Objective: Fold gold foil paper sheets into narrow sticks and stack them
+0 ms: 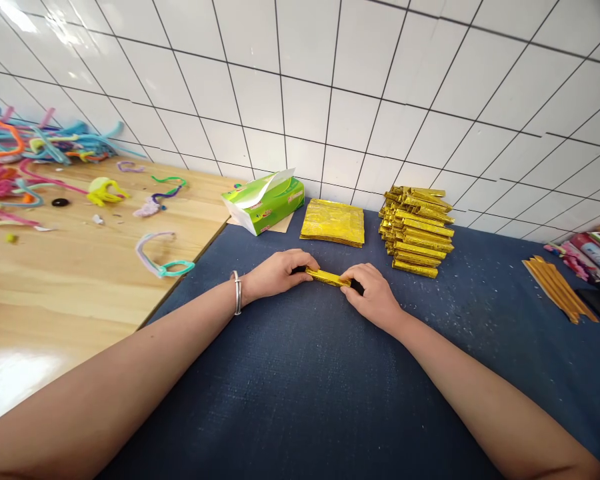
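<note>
My left hand point(279, 273) and my right hand point(373, 293) pinch the two ends of a narrow folded strip of gold foil paper point(327, 277), which lies on the dark blue cloth point(305, 387). Both hands have their fingers closed on it. A silver bangle point(237, 292) circles my left wrist. Just behind my hands lies a flat stack of gold foil sheets point(333, 222). To its right stands a pile of several folded gold strips point(418, 230).
A green tissue box point(263, 201) sits at the cloth's back left corner. The wooden table point(80, 280) on the left carries coloured pipe cleaners point(40, 150). Thin wooden sticks point(560, 288) and coloured packets point(597, 253) lie at the right. A white tiled wall stands behind.
</note>
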Tool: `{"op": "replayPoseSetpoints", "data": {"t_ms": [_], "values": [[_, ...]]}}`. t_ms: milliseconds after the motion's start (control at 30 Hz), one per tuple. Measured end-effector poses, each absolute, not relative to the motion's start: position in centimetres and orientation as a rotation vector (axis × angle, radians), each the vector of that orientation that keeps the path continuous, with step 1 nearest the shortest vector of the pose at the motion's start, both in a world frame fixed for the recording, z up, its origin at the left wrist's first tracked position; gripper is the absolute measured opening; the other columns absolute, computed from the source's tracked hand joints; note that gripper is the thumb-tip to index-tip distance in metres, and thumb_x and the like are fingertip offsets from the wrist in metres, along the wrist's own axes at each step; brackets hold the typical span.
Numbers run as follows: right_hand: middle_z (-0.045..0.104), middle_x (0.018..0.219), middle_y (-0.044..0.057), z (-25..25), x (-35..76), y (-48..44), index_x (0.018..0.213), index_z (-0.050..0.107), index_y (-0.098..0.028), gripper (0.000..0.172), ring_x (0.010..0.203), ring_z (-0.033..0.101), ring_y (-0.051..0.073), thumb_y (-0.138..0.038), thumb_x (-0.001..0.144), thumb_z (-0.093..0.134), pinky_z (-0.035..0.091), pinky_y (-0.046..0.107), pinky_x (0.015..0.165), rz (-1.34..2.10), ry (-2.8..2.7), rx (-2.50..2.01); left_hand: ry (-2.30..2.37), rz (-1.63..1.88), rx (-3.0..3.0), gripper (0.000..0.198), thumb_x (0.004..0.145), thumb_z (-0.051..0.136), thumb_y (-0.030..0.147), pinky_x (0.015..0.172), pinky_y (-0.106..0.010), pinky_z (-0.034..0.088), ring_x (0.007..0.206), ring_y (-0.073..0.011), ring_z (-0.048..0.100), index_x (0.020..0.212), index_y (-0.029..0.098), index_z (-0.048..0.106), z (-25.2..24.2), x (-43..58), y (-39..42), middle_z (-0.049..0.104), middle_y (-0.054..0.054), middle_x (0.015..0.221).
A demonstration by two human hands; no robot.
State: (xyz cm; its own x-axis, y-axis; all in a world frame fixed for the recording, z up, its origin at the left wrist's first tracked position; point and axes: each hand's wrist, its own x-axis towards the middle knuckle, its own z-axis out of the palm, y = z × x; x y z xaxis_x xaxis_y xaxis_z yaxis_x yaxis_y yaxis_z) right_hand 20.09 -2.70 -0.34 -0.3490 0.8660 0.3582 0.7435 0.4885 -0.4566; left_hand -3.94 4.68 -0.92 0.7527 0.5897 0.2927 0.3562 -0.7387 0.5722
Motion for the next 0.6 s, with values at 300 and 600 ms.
{"op": "replayPoseSetpoints", "data": {"t_ms": [300,600], "values": [[0.063,0.091,0.003,0.1,19.9,-3.0,0.094,0.059,-0.023,0.013,0.088,0.053,0.020,-0.021,0.082,0.056,0.041,0.036,0.080,0.291,-2.154,-1.343,0.713,0.650,2.493,0.013,0.082,0.054,0.021,0.085,-0.029,0.044,0.094,-0.0153,0.056,0.095,0.020,0.056,-0.5,-3.7,4.3,0.062,-0.002,0.100],[0.062,0.094,0.004,-0.4,19.9,-2.7,0.098,0.058,-0.021,0.022,0.094,0.052,0.020,-0.012,0.078,0.056,0.041,0.036,0.087,0.242,-2.188,-1.247,0.641,0.681,2.532,0.018,0.080,0.050,0.013,0.087,-0.031,0.043,0.095,-0.0157,0.053,0.097,0.018,0.055,0.2,-3.4,3.8,0.059,-0.003,0.098]]}}
